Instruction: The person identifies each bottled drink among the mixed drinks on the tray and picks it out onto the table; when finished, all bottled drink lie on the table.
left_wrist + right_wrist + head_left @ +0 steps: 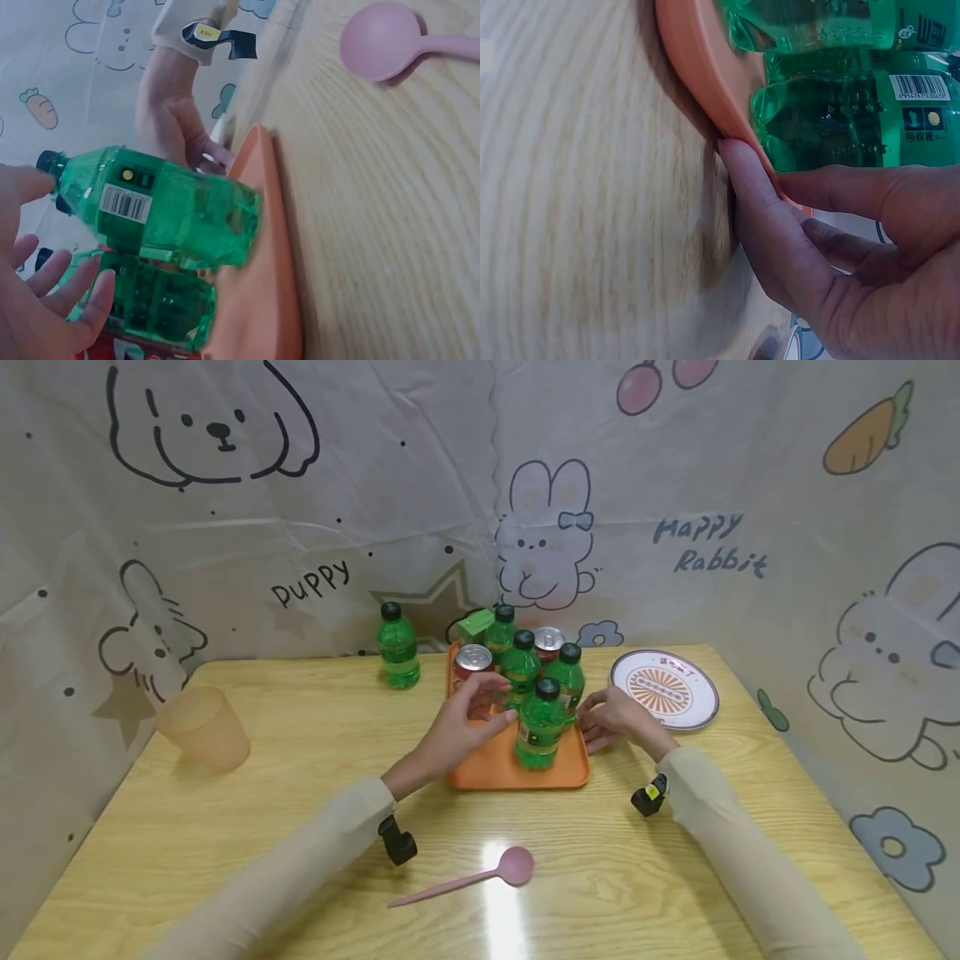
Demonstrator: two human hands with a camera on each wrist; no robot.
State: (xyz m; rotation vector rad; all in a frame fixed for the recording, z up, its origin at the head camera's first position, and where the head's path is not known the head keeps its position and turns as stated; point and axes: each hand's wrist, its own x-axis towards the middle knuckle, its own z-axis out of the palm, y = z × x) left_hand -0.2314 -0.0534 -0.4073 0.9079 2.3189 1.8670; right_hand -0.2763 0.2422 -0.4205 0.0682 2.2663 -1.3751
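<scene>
An orange tray (483,772) holds several green drink bottles, one of them a front bottle (542,735), plus a red can (472,662), a second red can (549,642) and a green box (476,624). My right hand (617,717) pinches the tray's right rim; in the right wrist view the thumb (748,169) lies along its outer side. Beside the bottles, my left hand (463,727) hovers over the tray's left part with fingers spread and loosely bent. Nothing is held in it; in the left wrist view a fingertip overlaps a bottle cap (49,163), and contact is unclear.
Left of the tray stands another green bottle (399,647). A white patterned plate (666,689) lies to the right, close to my right hand. An orange translucent cup (204,727) is at the far left. In front lies a pink spoon (515,866). Printed cloth hangs behind the table.
</scene>
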